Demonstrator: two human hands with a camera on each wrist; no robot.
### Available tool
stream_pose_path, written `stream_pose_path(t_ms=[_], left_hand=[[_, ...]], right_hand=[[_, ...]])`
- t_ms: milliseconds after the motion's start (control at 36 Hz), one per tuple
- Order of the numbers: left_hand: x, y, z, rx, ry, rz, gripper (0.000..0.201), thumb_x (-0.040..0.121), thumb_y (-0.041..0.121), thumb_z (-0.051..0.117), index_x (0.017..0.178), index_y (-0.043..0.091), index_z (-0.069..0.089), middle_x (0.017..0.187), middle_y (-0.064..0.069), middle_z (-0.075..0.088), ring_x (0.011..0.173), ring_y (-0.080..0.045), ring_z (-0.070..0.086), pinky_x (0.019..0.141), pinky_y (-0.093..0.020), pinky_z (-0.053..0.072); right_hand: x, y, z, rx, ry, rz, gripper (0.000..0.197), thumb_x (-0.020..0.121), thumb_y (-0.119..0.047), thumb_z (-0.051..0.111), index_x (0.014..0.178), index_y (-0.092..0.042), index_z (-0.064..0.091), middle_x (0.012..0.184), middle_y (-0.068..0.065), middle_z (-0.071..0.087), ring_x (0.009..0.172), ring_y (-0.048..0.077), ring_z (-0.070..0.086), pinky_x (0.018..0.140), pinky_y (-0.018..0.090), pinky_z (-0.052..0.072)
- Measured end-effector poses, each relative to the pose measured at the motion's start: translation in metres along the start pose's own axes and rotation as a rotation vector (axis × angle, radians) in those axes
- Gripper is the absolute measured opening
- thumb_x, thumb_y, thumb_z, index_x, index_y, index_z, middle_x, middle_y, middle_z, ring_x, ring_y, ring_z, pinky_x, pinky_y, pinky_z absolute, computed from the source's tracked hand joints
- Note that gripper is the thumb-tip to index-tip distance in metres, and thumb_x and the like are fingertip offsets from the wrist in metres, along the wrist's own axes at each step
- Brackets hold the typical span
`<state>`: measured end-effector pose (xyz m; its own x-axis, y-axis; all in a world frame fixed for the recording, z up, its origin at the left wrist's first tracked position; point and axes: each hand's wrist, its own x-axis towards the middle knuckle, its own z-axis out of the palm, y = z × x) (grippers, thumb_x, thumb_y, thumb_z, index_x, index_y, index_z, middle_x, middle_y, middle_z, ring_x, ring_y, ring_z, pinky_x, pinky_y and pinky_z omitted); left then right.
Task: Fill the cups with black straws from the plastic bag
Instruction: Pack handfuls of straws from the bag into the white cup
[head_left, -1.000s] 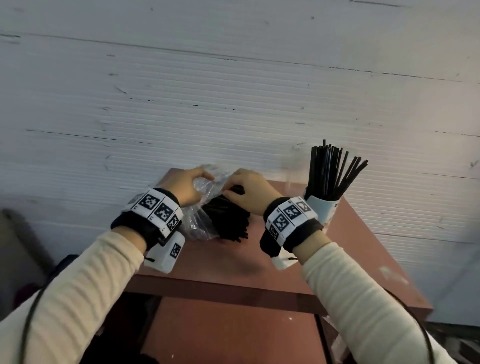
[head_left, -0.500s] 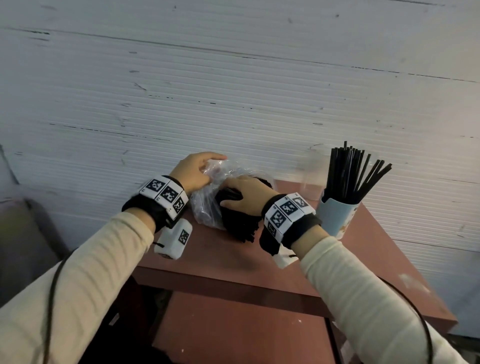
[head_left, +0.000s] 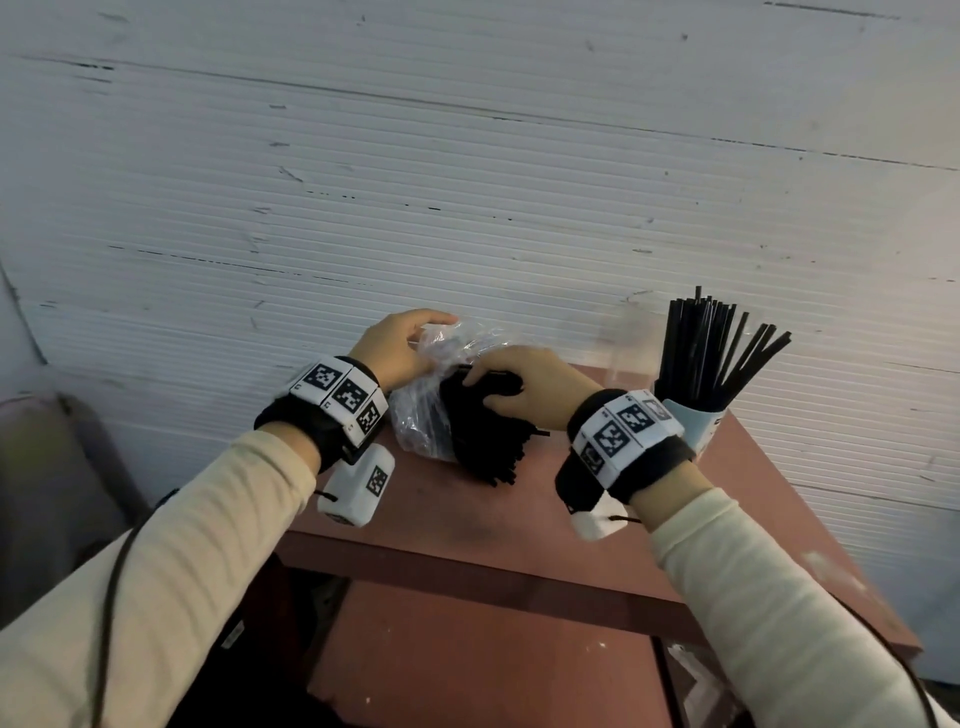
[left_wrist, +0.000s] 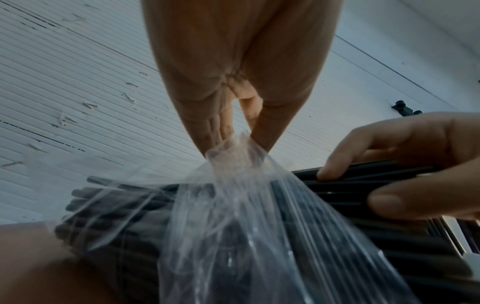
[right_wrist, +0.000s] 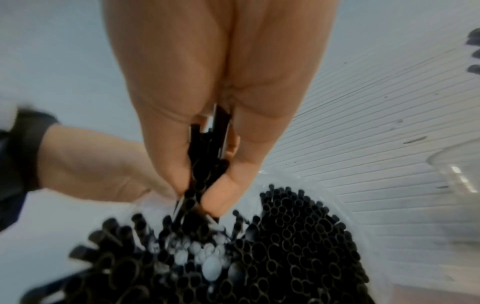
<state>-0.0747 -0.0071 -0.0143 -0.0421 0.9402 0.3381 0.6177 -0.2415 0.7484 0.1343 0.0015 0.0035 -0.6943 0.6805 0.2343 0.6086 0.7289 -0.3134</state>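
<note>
A clear plastic bag (head_left: 423, 421) full of black straws (head_left: 483, 441) lies on the reddish table (head_left: 467, 525) against the wall. My left hand (head_left: 400, 348) pinches the bag's gathered top (left_wrist: 233, 156) between fingers and thumb. My right hand (head_left: 524, 387) grips a small bunch of straws (right_wrist: 207, 144) at the bag's open end, thumb below and fingers above. To the right, a pale blue paper cup (head_left: 693, 423) stands packed with upright black straws (head_left: 711, 353). A clear plastic cup (head_left: 626, 348) stands beside it, and its inside cannot be made out.
A white ribbed wall (head_left: 467, 182) runs right behind the table. The table's front edge (head_left: 483, 577) lies below my wrists, with a lower reddish shelf (head_left: 483, 660) under it. A dark grey object (head_left: 47, 467) sits at the far left.
The view has shifted left, so the cups sit further right in frame. My left hand has lifted the bag's top higher. My right hand has closed round a bunch of straws.
</note>
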Motion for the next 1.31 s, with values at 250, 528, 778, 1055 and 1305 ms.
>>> stream_pose_path(t_ms=[250,528,778,1055,1305], left_hand=[[0.001,-0.002,0.005,0.055,-0.024,-0.041,0.061,0.077,0.002,0.073,0.123,0.04,0.06,0.129,-0.002,0.061,0.116,-0.019,0.057,0.095,-0.039,0.051],[0.001,-0.001,0.007,0.072,-0.02,-0.061,0.062,0.078,0.001,0.071,0.128,0.036,0.059,0.132,-0.005,0.058,0.117,-0.02,0.056,0.094,-0.036,0.051],[0.0,-0.003,0.008,0.098,-0.006,-0.01,0.056,0.082,0.009,0.07,0.132,0.033,0.058,0.137,0.003,0.056,0.123,-0.018,0.053,0.09,-0.023,0.04],[-0.003,0.0,0.006,0.122,-0.026,-0.005,0.059,0.08,0.012,0.074,0.131,0.035,0.057,0.136,0.004,0.057,0.12,-0.019,0.056,0.1,-0.033,0.046],[-0.004,0.005,0.006,0.118,-0.022,-0.002,0.056,0.083,0.012,0.073,0.134,0.028,0.056,0.138,0.002,0.055,0.123,-0.02,0.053,0.096,-0.027,0.042]], right_hand=[[-0.019,0.007,-0.003,0.091,-0.121,0.034,0.044,0.089,-0.023,0.067,0.132,-0.025,0.055,0.124,-0.002,0.051,0.109,0.009,0.044,0.093,0.019,0.034],[-0.009,0.006,0.009,0.086,-0.031,0.056,0.041,0.084,-0.01,0.066,0.121,-0.027,0.061,0.116,0.005,0.053,0.093,0.019,0.058,0.079,0.026,0.052],[-0.003,0.006,0.011,0.069,0.0,-0.033,0.032,0.093,-0.023,0.062,0.124,-0.029,0.064,0.126,-0.007,0.064,0.115,0.01,0.056,0.098,0.017,0.037],[-0.005,0.007,0.011,0.16,-0.116,-0.054,0.037,0.092,-0.03,0.063,0.128,-0.03,0.061,0.13,-0.006,0.061,0.119,0.01,0.055,0.106,0.028,0.038],[-0.009,0.01,0.006,0.284,-0.017,0.017,0.029,0.089,-0.009,0.063,0.111,-0.026,0.072,0.094,-0.009,0.07,0.073,0.005,0.064,0.074,0.021,0.053]])
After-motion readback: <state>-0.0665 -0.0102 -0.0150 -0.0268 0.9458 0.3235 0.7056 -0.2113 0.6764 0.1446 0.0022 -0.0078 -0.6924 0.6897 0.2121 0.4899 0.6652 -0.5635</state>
